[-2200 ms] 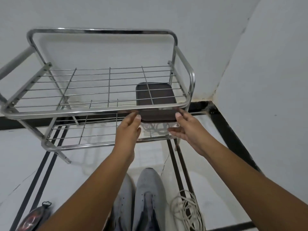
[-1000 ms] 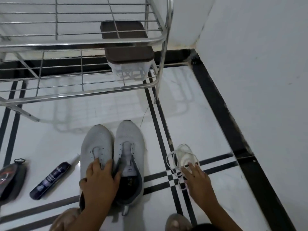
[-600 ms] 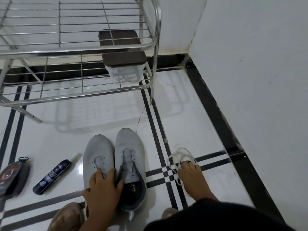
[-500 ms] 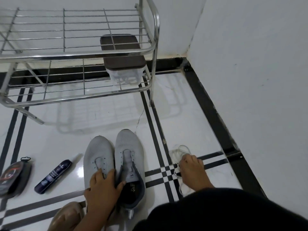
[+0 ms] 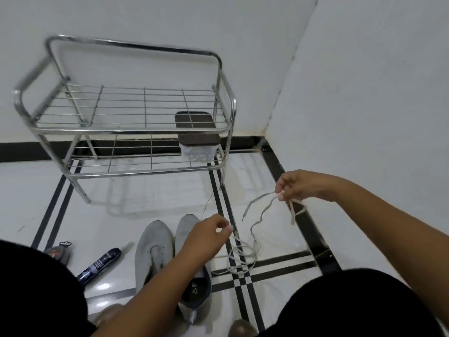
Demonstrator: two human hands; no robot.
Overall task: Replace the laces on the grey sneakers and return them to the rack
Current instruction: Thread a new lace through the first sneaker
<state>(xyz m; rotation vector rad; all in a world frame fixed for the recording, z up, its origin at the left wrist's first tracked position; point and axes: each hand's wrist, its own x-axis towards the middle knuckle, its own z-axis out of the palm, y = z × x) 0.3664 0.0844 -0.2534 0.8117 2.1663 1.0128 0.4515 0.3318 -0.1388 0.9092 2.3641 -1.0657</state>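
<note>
- Right sneaker (image 5: 192, 300): midsection covered by left forearm (image 5: 155, 295).
- Left hand (image 5: 209, 235): contact with lace (image 5: 245, 259) unclear, motion blur.
- Bottle (image 5: 98, 265) label illegible.
- Dark object (image 5: 59, 250), 8 o'clock: partly hidden by black clothing.

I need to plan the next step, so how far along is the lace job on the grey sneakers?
Done: both grey sneakers sit on the floor with bare eyelets, so the old laces look out. In hand: the right hand pinches a white lace lifted off the tiles, and the left hand pinches near its lower part. Left: threading both shoes and putting them on the rack.
</note>
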